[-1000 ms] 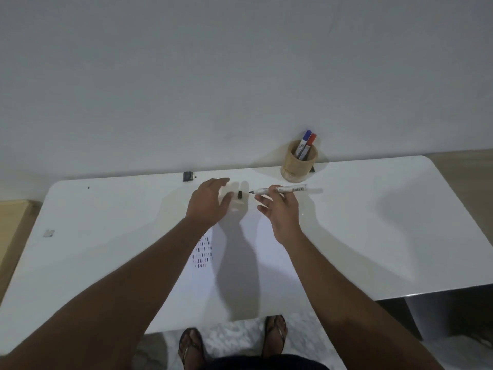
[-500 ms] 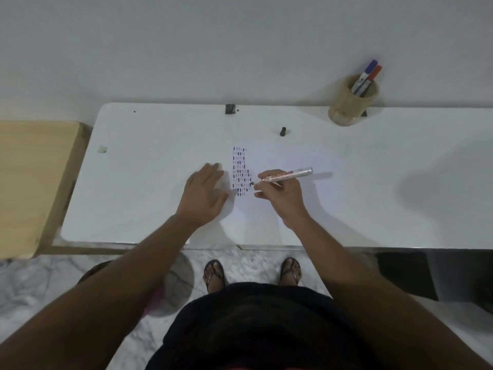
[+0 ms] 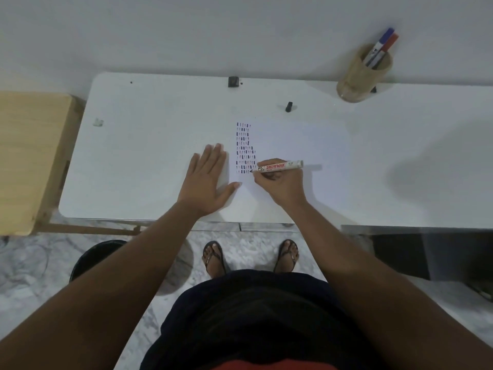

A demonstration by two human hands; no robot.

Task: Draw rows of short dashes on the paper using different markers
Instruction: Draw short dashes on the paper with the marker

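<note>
Down on the white table point(image 3: 149, 145), the left hand point(image 3: 206, 180) lies flat with fingers spread, pressing the left edge of the paper point(image 3: 293, 145). Just right of it, the right hand point(image 3: 280, 184) pinches an uncapped marker point(image 3: 277, 166), tip at the bottom of the dash rows point(image 3: 245, 148). A black cap point(image 3: 288, 106) stands beyond the sheet; two markers point(image 3: 380, 48) sit in the wooden cup point(image 3: 360, 76)

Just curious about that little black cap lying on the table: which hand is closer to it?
The right hand. It writes on the paper just below the black cap; the left hand lies flat farther off, lower-left of it.
</note>
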